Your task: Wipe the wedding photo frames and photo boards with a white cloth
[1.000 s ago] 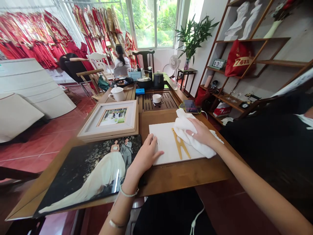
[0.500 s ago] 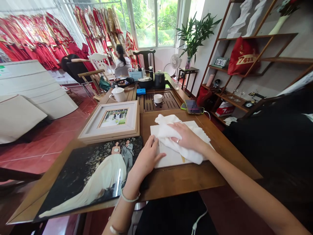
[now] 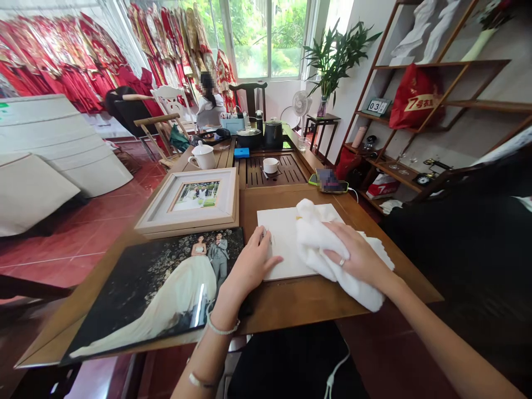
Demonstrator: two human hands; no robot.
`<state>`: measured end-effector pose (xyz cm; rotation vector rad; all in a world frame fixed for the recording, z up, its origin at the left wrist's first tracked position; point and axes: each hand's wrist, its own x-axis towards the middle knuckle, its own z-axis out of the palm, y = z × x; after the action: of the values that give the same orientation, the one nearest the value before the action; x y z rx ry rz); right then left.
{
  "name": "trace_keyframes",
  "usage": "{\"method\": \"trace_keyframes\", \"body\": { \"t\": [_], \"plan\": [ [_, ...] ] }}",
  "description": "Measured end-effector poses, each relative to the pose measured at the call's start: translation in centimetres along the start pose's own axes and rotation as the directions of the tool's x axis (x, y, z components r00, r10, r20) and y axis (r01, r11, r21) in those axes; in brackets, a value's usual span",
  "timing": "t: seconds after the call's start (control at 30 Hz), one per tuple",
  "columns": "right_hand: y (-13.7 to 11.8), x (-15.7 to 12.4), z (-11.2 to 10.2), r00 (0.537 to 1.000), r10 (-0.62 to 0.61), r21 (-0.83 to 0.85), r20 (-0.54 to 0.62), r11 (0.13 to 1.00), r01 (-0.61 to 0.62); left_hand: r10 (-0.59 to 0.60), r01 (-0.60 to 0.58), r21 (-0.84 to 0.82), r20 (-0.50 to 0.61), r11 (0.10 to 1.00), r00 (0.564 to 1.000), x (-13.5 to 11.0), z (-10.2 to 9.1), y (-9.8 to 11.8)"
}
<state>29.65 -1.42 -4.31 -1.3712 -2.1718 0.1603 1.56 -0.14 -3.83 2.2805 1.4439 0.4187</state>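
A flat white board (image 3: 286, 244) lies on the wooden table. My left hand (image 3: 254, 260) rests on its left edge, thumb spread away from the fingers and nothing in its grasp. Bunched under my right hand (image 3: 359, 252) is a white towel (image 3: 320, 238), which the fingers press and hold against the board's right side. The towel covers that part of the board and hangs over its right edge onto the table. Left of my left hand lies a large glossy wedding photo panel (image 3: 166, 293), and behind it a pale framed photo (image 3: 224, 205).
Toward the back of the table (image 3: 274, 307) are a lidded white mug (image 3: 203, 156), a small white cup (image 3: 270, 165) on a slatted tea tray (image 3: 286, 172), a blue box (image 3: 241, 153) and a phone (image 3: 330, 182) with a cable. Shelves (image 3: 440, 64) stand right; a seated person (image 3: 210, 111) is beyond.
My right hand has moved right and toward me with the towel, uncovering the board's left and middle part. My left hand has stayed at the board's left edge.
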Motion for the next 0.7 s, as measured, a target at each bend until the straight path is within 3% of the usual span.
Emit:
{"method": "trace_keyframes", "body": {
  "t": [0.2,0.4,0.53,0.7],
  "plan": [
    [2.8,4.9,1.3,0.992,0.124,-0.036,-0.036,0.992,-0.125,0.000,0.000,-0.002,-0.011,1.000,1.000,0.1,-0.1,0.1],
    [2.1,9.1,2.7,0.993,0.100,-0.069,0.069,0.993,-0.095,0.015,-0.015,0.003,-0.021,1.000,1.000,0.2,0.1,0.1],
    [0.1,9.0,2.8,0.990,0.012,-0.079,0.139,0.997,-0.001,0.037,-0.037,0.008,-0.042,0.999,0.998,0.1,0.2,0.0],
    [-2.3,5.4,1.6,0.980,-0.103,-0.084,0.170,0.989,0.118,0.031,-0.030,0.006,-0.043,1.000,0.999,0.0,0.0,0.2]
  ]
}}
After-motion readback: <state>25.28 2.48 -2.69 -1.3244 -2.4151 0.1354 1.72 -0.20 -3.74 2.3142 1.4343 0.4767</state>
